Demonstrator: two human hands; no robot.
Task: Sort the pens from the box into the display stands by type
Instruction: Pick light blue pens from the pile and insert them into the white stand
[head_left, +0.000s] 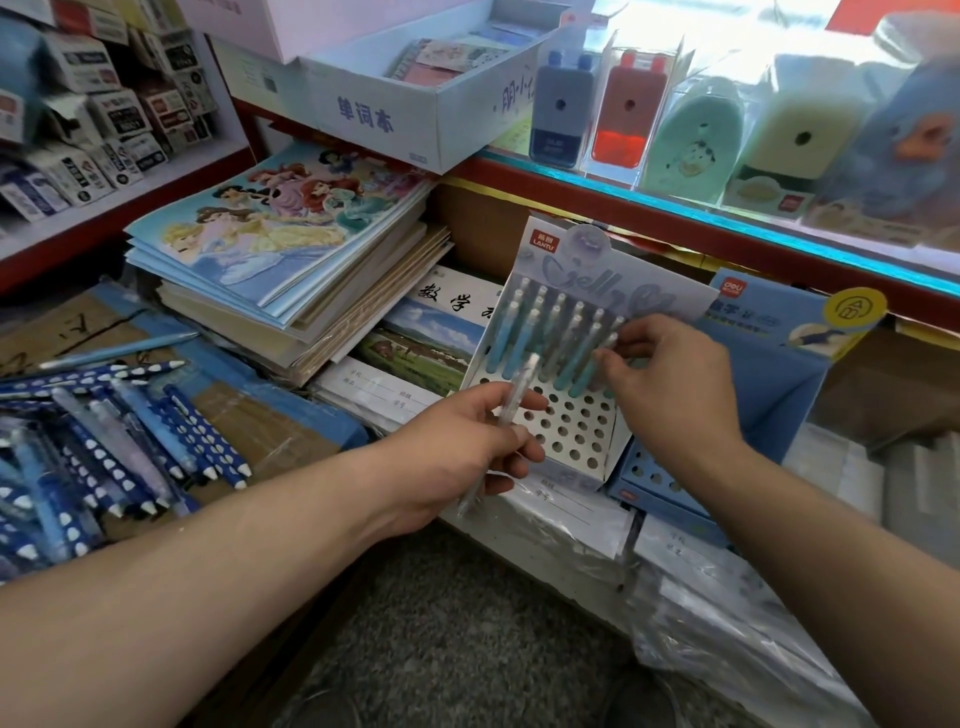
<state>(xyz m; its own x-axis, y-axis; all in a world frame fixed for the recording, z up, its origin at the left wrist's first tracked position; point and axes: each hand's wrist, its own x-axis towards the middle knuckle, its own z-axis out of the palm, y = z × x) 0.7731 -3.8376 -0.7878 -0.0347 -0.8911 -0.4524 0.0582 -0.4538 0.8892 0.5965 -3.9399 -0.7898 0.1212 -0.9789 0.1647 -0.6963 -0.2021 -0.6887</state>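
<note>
L hand (467, 447) near centre, fingers curled round a clear pen (511, 400). It's gripped mid-barrel, slanting, top end up and far, tip poking out below the palm toward the near side. The pen hangs just in front of the white stand (551, 244), not in a hole.

R hand (675, 384) is to the right, reaching left over the stand. Thumb and forefinger are closed on the top of a teal pen (584, 378) at the right end of the filled rows; it looks like a pinch, other fingers loosely bent. That pen sits in the stand, leaning like its neighbours.

The stand has approx three rows of teal-and-white pens (530, 332) at the far side, with open holes across the near part of its base.

Just right, partly behind the R wrist, is a blue stand (769, 405), its holed base showing at the near-left corner.

Far left: a cardboard box (275, 431) with blue tape edges, holding a heap of blue pens (130, 441) with white spots, well apart from both stands.

Btwn box and stands is a stack of colouring books (270, 228), with exercise books (426, 338) beside it. Up on the far-right shelf (675, 208) are boxed sharpeners (561, 104).
</note>
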